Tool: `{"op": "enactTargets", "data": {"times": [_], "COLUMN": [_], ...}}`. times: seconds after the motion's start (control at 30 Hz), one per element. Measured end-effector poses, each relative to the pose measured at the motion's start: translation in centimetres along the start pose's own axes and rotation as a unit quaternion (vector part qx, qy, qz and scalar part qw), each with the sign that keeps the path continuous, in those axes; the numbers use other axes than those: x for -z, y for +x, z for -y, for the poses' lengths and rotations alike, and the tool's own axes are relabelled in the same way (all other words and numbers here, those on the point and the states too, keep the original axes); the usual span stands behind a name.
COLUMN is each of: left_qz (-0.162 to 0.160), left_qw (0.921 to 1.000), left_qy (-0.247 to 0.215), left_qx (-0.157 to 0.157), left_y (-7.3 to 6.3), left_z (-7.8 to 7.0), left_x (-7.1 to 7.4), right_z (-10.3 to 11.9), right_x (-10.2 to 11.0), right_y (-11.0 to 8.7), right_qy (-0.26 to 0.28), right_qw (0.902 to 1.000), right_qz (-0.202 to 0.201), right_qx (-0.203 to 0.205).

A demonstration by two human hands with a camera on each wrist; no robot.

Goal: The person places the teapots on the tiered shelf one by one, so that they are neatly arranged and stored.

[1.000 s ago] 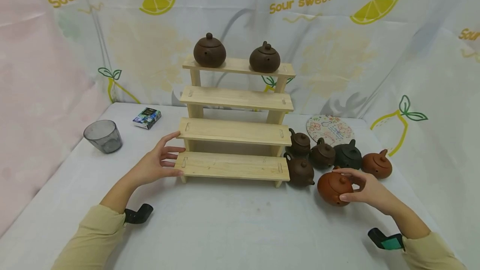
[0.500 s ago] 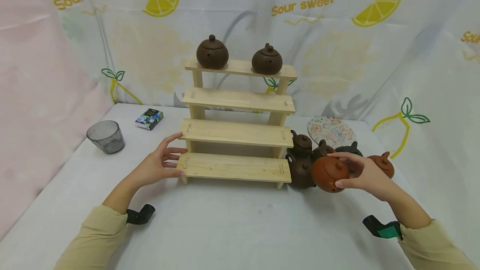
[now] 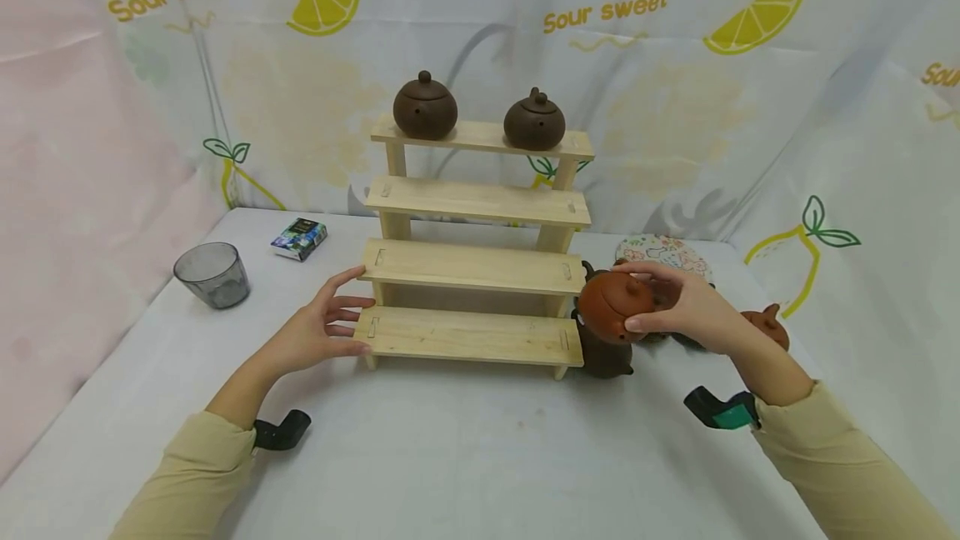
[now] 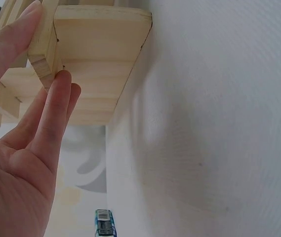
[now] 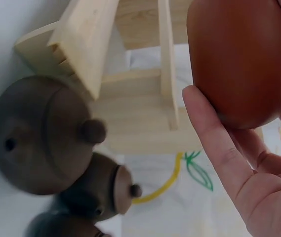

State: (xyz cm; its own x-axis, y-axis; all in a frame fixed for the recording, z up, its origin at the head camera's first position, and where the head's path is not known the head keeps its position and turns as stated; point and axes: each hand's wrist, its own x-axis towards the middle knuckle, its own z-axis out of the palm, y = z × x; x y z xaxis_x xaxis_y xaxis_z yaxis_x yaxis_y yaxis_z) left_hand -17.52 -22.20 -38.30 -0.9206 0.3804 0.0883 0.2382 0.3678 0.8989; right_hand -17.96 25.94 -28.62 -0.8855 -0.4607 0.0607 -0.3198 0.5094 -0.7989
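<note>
My right hand (image 3: 686,311) grips a reddish-orange clay teapot (image 3: 611,307), tilted with its lid knob toward the palm. The teapot is held up by the right end of a stepped wooden display stand (image 3: 472,336), overlapping the dark teapots below. In the right wrist view the teapot's rounded body (image 5: 241,59) rests against the fingers. My left hand (image 3: 318,323) holds the stand's left end, thumb at the lowest shelf and fingers spread behind and above. In the left wrist view, thumb and fingertips lie on either side of the shelf end (image 4: 44,52).
Two dark brown teapots, one left (image 3: 425,111) and one right (image 3: 534,123), sit on the top shelf. Several more crowd the stand's right side, including a brown one (image 3: 607,361) and an orange one (image 3: 768,326). A patterned disc (image 3: 667,250), grey glass (image 3: 213,277) and small box (image 3: 300,237) lie around.
My right hand has lifted the reddish-orange teapot from the table and carried it up and left toward the stand. The left hand keeps its place at the stand's left end.
</note>
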Motion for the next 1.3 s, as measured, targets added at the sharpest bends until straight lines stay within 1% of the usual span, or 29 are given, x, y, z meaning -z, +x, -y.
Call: {"op": "enactTargets", "data": {"times": [0.17, 0.27, 0.47, 0.7, 0.97, 1.13, 1.3], "left_qz": [0.001, 0.001, -0.001, -0.004, -0.004, 0.0, 0.002], "left_qw": [1.0, 1.0, 1.0, 1.0, 0.9999, 1.0, 1.0], "left_qy": [-0.001, -0.001, 0.003, 0.005, 0.01, 0.002, -0.001], "left_qx": [0.004, 0.004, 0.004, 0.007, 0.004, 0.0, 0.001], "left_y": [0.0, 0.0, -0.2, -0.3, -0.3, -0.3, -0.2], "left_z": [0.1, 0.1, 0.0, 0.0, 0.1, 0.1, 0.0], "left_x": [0.0, 0.0, 0.0, 0.1, 0.0, 0.0, 0.0], "right_z": [1.1, 1.7, 2.8, 4.6, 6.3, 7.3, 8.3], "right_x": [-0.3, -0.5, -0.9, -1.4, -2.2, -3.0, -3.7], "right_y": [1.8, 2.9, 4.9, 7.2, 10.2, 12.1, 13.9], "right_qy": [-0.006, 0.001, 0.002, 0.007, 0.042, 0.069, 0.073], "right_qw": [0.9999, 0.9997, 0.9999, 0.9997, 0.9985, 0.9969, 0.9958], "right_qz": [0.001, 0.005, 0.008, 0.02, 0.034, 0.038, 0.046], "right_qx": [-0.016, -0.025, -0.01, -0.011, 0.0, 0.011, 0.031]}}
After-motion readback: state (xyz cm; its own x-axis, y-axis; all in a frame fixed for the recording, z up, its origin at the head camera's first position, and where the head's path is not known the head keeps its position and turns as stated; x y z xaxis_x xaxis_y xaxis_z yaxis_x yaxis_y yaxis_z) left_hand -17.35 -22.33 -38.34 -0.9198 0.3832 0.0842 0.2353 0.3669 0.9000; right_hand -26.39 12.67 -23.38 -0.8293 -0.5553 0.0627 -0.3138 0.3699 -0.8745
